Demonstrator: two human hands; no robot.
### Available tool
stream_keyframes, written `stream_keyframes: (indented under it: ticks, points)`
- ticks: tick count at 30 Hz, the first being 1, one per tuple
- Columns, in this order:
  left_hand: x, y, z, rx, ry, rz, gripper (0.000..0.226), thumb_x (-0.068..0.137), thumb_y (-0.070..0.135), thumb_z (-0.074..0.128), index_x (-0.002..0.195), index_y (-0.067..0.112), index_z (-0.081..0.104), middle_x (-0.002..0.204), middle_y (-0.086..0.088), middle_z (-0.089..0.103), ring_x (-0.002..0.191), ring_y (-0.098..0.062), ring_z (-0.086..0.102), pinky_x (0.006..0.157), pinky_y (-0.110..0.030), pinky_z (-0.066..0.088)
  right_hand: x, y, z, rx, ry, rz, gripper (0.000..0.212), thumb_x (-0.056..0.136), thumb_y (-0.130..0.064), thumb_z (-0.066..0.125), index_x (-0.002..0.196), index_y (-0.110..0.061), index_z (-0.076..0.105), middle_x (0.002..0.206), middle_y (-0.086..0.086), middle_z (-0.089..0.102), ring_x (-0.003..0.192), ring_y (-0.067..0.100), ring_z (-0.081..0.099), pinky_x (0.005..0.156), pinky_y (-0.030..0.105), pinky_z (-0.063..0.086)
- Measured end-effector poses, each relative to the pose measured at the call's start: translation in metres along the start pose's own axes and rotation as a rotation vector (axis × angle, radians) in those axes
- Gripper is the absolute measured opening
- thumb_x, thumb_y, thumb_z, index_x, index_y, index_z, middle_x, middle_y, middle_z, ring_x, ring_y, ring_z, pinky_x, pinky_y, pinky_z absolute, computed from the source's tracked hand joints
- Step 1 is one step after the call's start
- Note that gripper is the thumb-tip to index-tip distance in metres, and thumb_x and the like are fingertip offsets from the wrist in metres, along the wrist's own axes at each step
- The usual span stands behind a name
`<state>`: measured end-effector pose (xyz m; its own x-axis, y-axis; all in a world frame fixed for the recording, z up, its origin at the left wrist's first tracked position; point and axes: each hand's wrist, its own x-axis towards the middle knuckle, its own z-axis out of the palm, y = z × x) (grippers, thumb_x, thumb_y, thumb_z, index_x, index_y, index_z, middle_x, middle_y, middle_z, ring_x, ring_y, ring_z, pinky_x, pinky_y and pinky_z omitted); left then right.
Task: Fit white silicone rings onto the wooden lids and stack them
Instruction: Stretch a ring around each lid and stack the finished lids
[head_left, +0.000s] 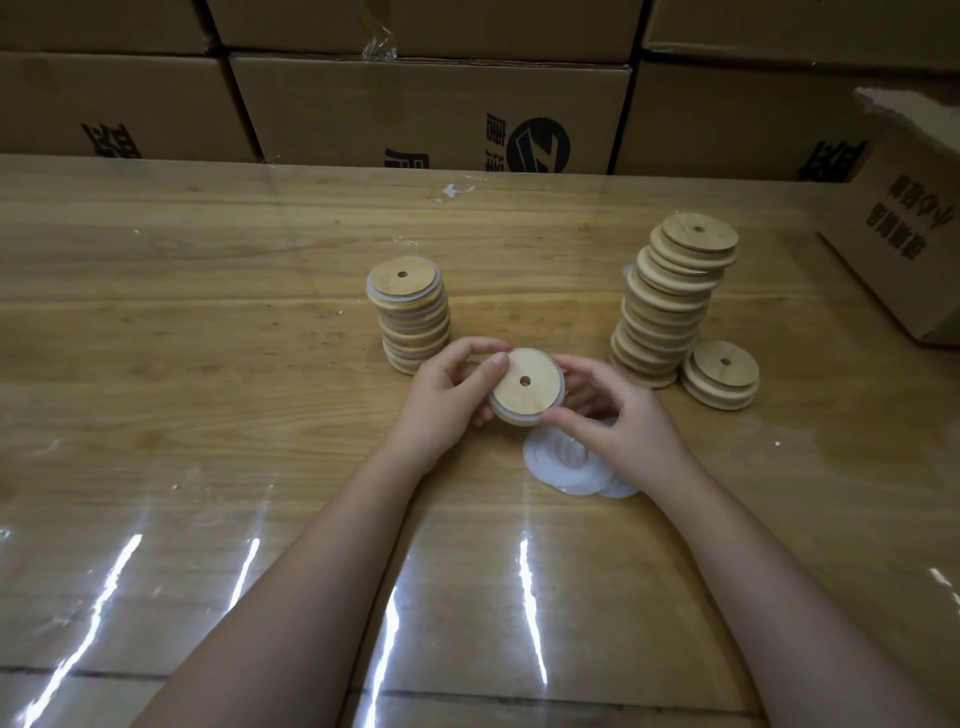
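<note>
Two stacks: ringed stack (410, 312) shorter, bare stack (670, 301) taller, so under half done imo. My left hand (441, 400) & right hand (618, 415) clamp ringed lid (524, 387); spare rings (566, 467) remain.

Pale wood lids (525, 382); white rings (569, 467); brown boxes (431, 117), black print; glossy tan table (208, 364).

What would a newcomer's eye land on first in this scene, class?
Probably the wooden lid held between the left hand and right hand at centre. Next, the tall leaning stack of lids at right, the shorter stack behind the hands, and the white silicone rings beneath.
</note>
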<state>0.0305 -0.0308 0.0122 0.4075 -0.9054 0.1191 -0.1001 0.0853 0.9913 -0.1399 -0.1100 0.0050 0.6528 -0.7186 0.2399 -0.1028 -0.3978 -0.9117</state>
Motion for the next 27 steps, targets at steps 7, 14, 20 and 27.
stream_keyframes:
  ticks: [7, 14, 20, 27]
  points:
    - [-0.0031, 0.0057, -0.0036, -0.085, -0.181, -0.056, 0.048, 0.069, 0.025, 0.07, 0.114, 0.025, 0.057, 0.086, 0.001, 0.069, 0.065, -0.009, 0.057, 0.055, -0.014, 0.043, 0.0001, -0.0002, -0.0021, 0.097, 0.042, -0.011, 0.033, 0.076, -0.036, 0.069, 0.108, -0.042, 0.061, 0.089, -0.012, 0.069, 0.085, 0.004, 0.064, 0.075, 0.014, 0.048]
    - [-0.0026, 0.0031, -0.0049, -0.142, -0.222, -0.071, 0.056, 0.067, 0.019, 0.072, 0.12, 0.019, 0.055, 0.1, -0.003, 0.071, 0.085, -0.017, 0.061, 0.076, -0.023, 0.051, 0.0006, -0.0001, -0.0033, 0.094, 0.056, 0.0, 0.027, 0.074, -0.043, 0.065, 0.1, -0.047, 0.062, 0.087, -0.017, 0.069, 0.084, 0.001, 0.064, 0.075, 0.012, 0.047]
    - [-0.0027, 0.0027, -0.0038, -0.11, -0.209, -0.033, 0.046, 0.071, 0.021, 0.07, 0.115, 0.02, 0.057, 0.086, 0.002, 0.072, 0.071, -0.008, 0.063, 0.064, -0.013, 0.046, 0.0002, -0.0001, -0.004, 0.088, 0.049, -0.004, 0.027, 0.078, -0.038, 0.064, 0.105, -0.04, 0.061, 0.089, -0.018, 0.069, 0.084, -0.001, 0.064, 0.074, 0.011, 0.046]
    - [-0.0018, -0.0002, -0.0047, -0.054, -0.19, -0.003, 0.047, 0.072, 0.026, 0.07, 0.116, 0.021, 0.057, 0.082, 0.005, 0.071, 0.069, -0.007, 0.062, 0.062, -0.013, 0.045, -0.0006, -0.001, -0.0042, 0.044, 0.041, -0.003, 0.028, 0.08, -0.037, 0.065, 0.107, -0.042, 0.06, 0.094, -0.013, 0.068, 0.089, 0.004, 0.063, 0.078, 0.016, 0.049]
